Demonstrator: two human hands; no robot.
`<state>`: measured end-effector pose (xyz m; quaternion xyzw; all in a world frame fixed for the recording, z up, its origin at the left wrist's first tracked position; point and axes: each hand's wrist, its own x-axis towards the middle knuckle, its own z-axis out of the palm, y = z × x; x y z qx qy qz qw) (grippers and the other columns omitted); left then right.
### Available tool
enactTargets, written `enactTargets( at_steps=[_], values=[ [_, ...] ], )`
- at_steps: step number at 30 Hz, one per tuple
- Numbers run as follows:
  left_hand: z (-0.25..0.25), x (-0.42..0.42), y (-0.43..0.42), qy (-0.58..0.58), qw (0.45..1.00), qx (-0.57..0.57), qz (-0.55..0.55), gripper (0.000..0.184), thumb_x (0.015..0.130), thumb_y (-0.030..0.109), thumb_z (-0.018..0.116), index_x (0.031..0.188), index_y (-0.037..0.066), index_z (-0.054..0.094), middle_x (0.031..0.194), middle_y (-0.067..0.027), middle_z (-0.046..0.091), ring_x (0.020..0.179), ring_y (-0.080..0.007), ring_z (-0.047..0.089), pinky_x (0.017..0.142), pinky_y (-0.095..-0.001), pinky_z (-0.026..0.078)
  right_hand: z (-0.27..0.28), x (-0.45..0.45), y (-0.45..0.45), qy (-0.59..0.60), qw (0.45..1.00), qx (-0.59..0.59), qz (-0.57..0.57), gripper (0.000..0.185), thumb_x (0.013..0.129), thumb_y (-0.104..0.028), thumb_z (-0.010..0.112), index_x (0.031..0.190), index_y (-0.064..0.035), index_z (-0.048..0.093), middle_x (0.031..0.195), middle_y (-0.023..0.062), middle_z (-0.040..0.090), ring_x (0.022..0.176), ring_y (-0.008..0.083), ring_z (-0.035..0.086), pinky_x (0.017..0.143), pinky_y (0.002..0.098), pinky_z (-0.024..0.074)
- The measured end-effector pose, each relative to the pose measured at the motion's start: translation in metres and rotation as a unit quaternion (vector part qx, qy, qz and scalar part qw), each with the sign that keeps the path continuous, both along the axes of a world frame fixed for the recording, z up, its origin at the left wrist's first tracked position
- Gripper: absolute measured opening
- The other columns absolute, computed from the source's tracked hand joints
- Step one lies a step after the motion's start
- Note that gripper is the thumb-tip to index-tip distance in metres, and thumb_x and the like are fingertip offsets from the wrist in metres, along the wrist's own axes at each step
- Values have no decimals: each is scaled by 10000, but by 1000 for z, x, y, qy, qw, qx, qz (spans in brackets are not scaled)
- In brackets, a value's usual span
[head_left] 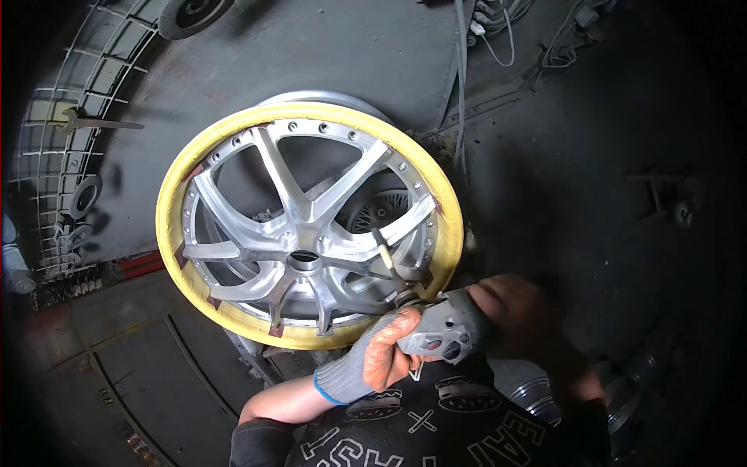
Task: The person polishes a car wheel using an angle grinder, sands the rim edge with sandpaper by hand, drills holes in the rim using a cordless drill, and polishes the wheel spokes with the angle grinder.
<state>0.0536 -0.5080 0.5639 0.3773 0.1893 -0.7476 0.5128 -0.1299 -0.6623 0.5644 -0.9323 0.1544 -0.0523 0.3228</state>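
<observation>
A silver alloy wheel rim [292,198] with split spokes is in front of me, its outer lip wrapped in yellow tape [177,167]. My left hand [387,350], in a grey and orange work glove, is closed around the front of a power grinder [447,327]. At the grinder's rear, my right hand [513,311] is wrapped round the body, partly in shadow. A thin shaft with a pale, dark-tipped bit [386,253] sticks out of the tool over the lower right spokes. Whether the tip touches the metal I cannot tell.
A wire rack [50,167] with a wrench [93,123] and round discs [85,196] stands at the left. Cables [461,78] hang at the top. Another wheel [537,397] lies at the lower right, behind my right arm.
</observation>
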Motion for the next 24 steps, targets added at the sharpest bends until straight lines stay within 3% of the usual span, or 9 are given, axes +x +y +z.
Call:
enactTargets(
  at_steps=[2, 4, 7, 14, 15, 17, 22, 23, 24],
  values=[
    [-10, 0, 3, -5, 1000, -1, 11, 381, 895, 398, 601, 1082, 69, 560, 989, -83, 641, 761, -174, 621, 547, -193, 433, -1, 2, 1, -13, 1000, 1, -1, 657, 595, -230, 749, 1178, -25, 523, 1001, 165, 591, 911, 350, 605, 822, 450, 499],
    [-2, 5, -9, -3, 998, -58, -10, 363, 898, 390, 600, 1072, 72, 572, 952, -84, 633, 712, -151, 597, 551, -179, 423, -1, 4, -2, 10, 1000, 8, -27, 656, 586, -260, 756, 1156, -23, 533, 984, 161, 607, 894, 348, 618, 802, 445, 508],
    [-11, 0, -23, 5, 999, -33, -18, 388, 887, 400, 621, 1051, 51, 586, 890, -114, 600, 647, -96, 533, 531, -148, 409, -7, -7, -11, -14, 997, -60, -54, 682, 564, -308, 771, 1141, -25, 545, 987, 154, 621, 890, 342, 628, 789, 444, 513],
    [-37, -17, -42, 16, 998, -53, -5, 577, 885, 443, 596, 1170, -41, 463, 1056, -186, 520, 654, -60, 487, 513, -115, 398, 8, -19, -28, 31, 994, -83, -68, 706, 553, -338, 782, 1141, -25, 549, 1029, 162, 615, 937, 343, 622, 833, 450, 500],
    [-46, -15, -37, 66, 997, -46, -5, 525, 875, 397, 605, 1188, -7, 487, 1079, -158, 573, 769, -141, 569, 565, -177, 438, 8, -19, -27, 37, 994, -76, -68, 695, 564, -327, 780, 1145, -25, 547, 1036, 164, 611, 948, 343, 619, 841, 452, 496],
    [-47, -10, -24, 117, 992, -36, -6, 482, 866, 350, 615, 1207, 26, 511, 1102, -130, 626, 885, -223, 651, 617, -238, 477, 6, -19, -21, 44, 994, -65, -70, 683, 576, -315, 777, 1149, -25, 545, 1043, 166, 608, 959, 343, 615, 849, 454, 492],
    [-28, 3, 6, 30, 998, -55, -22, 536, 832, 340, 639, 1243, 30, 492, 1190, -163, 587, 952, -319, 642, 623, -268, 485, 14, 1, 0, 33, 999, 5, -15, 643, 602, -250, 760, 1152, -19, 519, 998, 164, 593, 930, 341, 609, 836, 456, 493],
    [-9, 6, 3, 13, 999, -20, -30, 444, 859, 422, 620, 1101, 60, 532, 924, -90, 625, 753, -152, 618, 529, -149, 398, 12, 5, 6, 33, 999, 4, -12, 643, 602, -250, 760, 1152, -19, 519, 998, 164, 593, 930, 341, 609, 836, 456, 493],
    [-5, 9, 5, 12, 999, -21, -28, 444, 859, 422, 620, 1101, 60, 532, 924, -90, 625, 753, -152, 618, 529, -149, 398, 8, 8, 12, 18, 1000, -7, -11, 642, 605, -249, 757, 1151, -15, 514, 991, 164, 591, 922, 340, 609, 831, 454, 495]
  ],
)
